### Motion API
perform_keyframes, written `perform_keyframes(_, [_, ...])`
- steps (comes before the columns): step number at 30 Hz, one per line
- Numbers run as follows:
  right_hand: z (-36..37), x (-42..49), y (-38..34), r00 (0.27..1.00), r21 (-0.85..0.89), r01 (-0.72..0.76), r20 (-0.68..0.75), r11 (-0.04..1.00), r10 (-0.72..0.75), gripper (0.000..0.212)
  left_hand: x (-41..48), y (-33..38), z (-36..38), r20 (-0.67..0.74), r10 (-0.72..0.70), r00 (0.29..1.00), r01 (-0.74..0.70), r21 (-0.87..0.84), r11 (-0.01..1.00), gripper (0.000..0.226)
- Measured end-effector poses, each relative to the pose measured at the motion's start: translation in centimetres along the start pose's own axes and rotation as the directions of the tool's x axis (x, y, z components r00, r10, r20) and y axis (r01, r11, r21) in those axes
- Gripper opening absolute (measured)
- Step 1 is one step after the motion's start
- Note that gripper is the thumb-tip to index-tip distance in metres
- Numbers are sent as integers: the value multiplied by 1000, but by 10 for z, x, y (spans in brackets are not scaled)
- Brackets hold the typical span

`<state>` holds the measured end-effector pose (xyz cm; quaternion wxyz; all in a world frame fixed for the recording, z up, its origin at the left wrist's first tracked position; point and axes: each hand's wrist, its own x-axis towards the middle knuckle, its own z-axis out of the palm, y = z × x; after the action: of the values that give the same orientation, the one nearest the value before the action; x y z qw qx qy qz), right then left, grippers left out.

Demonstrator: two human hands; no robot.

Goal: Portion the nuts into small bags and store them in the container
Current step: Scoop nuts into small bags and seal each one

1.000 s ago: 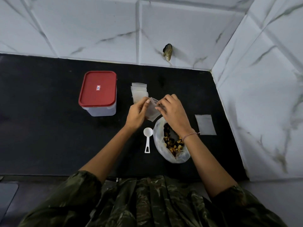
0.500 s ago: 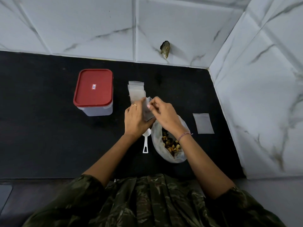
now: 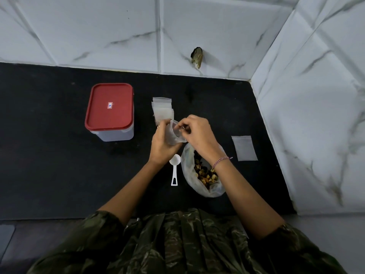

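Observation:
A small clear bag is held above the black counter, its mouth pulled open. My left hand grips its left side and my right hand pinches its right edge. Just below them an open plastic bag of mixed nuts lies on the counter, partly under my right wrist. A white scoop lies beside it on the left. A pile of empty small bags sits behind my hands. The clear container with a red lid stands shut to the left.
One single small bag lies flat on the right, near the marbled side wall. The black counter stretches left. The tiled back wall has a dark hole in it.
My hands have shifted slightly and spread the small bag's mouth open; a second ago it was flat between my fingers. Nothing else on the counter moved.

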<state>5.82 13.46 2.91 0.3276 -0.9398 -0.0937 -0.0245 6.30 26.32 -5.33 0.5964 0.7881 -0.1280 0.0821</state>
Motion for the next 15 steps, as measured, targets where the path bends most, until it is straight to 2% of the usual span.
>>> perform_keyframes(3, [5,-3,-9,997,-142,77,33,987,-73,28,0,3,0,-31,-7,999,7,-14,1000,60])
perform_keyframes(5, [9,-4,-14,994,-172,103,47,980,-97,29,0,5,1,-65,2,998,-3,-17,1000,67])
perform_keyframes(9, [13,-1,-19,996,-191,-12,83,982,28,30,-1,3,1,-97,31,995,-30,9,1000,55])
perform_keyframes(12, [13,-5,-28,991,-348,112,113,931,-77,35,-2,0,1,-90,21,996,-24,-31,999,53])
perform_keyframes(14, [12,-7,-31,989,-325,119,125,938,-82,36,-3,1,1,-98,10,995,-14,-40,999,53])
perform_keyframes(15, [12,-8,-31,989,-261,115,120,958,-86,35,-3,0,0,-107,9,994,-13,-33,999,49])
